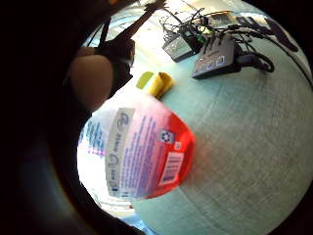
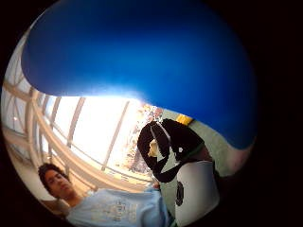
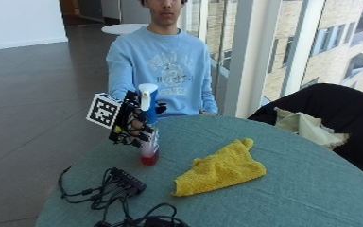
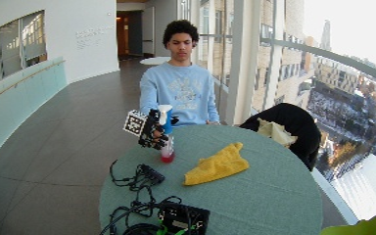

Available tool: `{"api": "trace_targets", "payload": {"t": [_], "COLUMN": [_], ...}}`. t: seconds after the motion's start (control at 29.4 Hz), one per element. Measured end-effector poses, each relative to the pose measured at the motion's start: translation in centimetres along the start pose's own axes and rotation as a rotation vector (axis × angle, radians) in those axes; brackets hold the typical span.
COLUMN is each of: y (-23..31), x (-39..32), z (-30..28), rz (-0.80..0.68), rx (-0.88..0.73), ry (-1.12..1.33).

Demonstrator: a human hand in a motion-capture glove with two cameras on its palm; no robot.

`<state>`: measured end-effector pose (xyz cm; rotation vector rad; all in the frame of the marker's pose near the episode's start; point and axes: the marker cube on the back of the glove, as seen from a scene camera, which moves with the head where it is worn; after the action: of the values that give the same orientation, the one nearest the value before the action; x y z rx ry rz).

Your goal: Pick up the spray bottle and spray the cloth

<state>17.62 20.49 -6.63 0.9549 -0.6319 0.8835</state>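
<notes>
We have the spray bottle (image 3: 148, 127) upright near the desk (image 3: 295, 179) edge, its red base at or just above the surface, our gloved right hand (image 3: 131, 124) wrapped round its neck below the white trigger head. It looks light, rigid and smooth; the neck suits triggering. The soft yellow cloth (image 3: 219, 169) lies just beside

A person in a light blue sweatshirt (image 3: 162, 71) sits at a round table (image 3: 295, 189) with a green cloth cover. The gloved right hand (image 3: 133, 125) grips a spray bottle (image 3: 149, 127) upright, its red base just above the tabletop. A crumpled yellow cloth (image 3: 219, 168) lies near it, apart. Black cables (image 3: 106, 189) lie at the near edge.
</notes>
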Motion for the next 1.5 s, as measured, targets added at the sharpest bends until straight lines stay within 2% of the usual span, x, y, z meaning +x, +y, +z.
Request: {"api": "trace_targets", "payload": {"t": [0.2, 0.44, 0.82, 1.09, 1.5], "y": [-0.3, -0.5, -1.8, -2.0, -1.9], "x": [0.3, 0.0, -3.4, -4.7, -5.9], "z": [0.8, 0.4, 0.3, 2.6, 5.5], "rz": [-0.007, -0.029, -0.024, 0.067, 0.151], "rx": [0.028, -0.015, -0.429, -0.695, -0.842], "ry": [0.007, -0.002, -0.031, -0.013, 0.031]}}
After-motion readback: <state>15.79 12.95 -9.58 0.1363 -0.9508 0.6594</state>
